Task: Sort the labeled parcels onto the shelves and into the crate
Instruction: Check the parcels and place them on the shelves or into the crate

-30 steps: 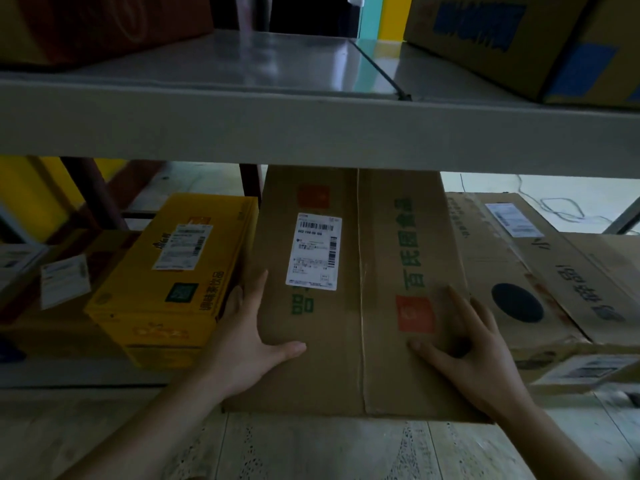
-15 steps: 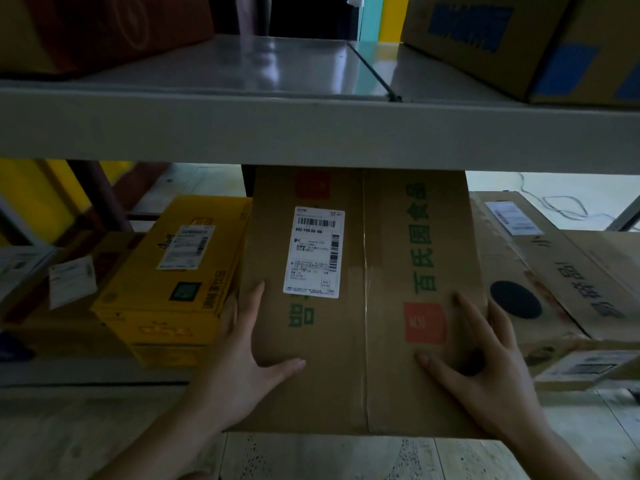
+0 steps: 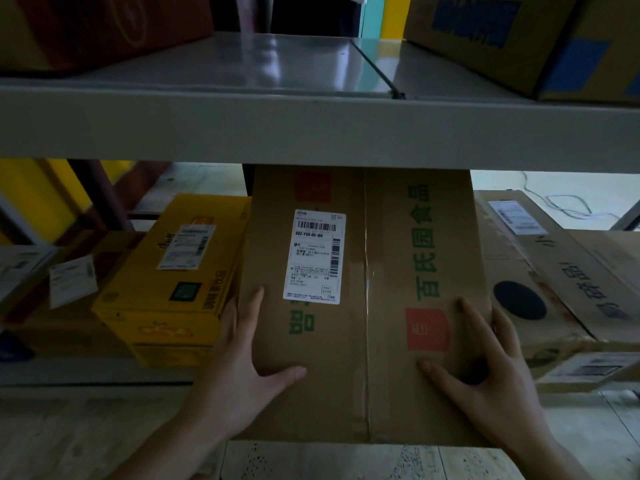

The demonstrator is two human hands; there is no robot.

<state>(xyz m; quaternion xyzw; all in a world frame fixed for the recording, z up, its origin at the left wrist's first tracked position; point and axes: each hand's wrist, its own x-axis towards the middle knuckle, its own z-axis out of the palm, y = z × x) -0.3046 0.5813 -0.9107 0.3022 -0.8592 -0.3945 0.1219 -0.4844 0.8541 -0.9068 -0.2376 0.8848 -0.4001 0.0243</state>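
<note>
Straight-fingered left hand (image 3: 242, 370) and right hand (image 3: 493, 382) press parcel (image 3: 349, 344), apparently lengthwise under shelf (image 3: 311, 129).

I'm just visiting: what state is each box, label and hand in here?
Brown parcel: taped shut, lying flat, partly under the upper shelf.
Shipping label: stuck flat on its top.
Left hand: fingers straight, pressing its left edge.
Right hand: fingers spread, pressing its right edge.
Yellow box: closed, beside it, left.
Worn carton: closed, scuffed, right.

I get a dim, murky view. Daylight from the far side streaks glare across the upper shelf (image 3: 277, 64); below it lies shadow. Edges bow and soften; the shipping label (image 3: 317, 254) reads sharp.
</note>
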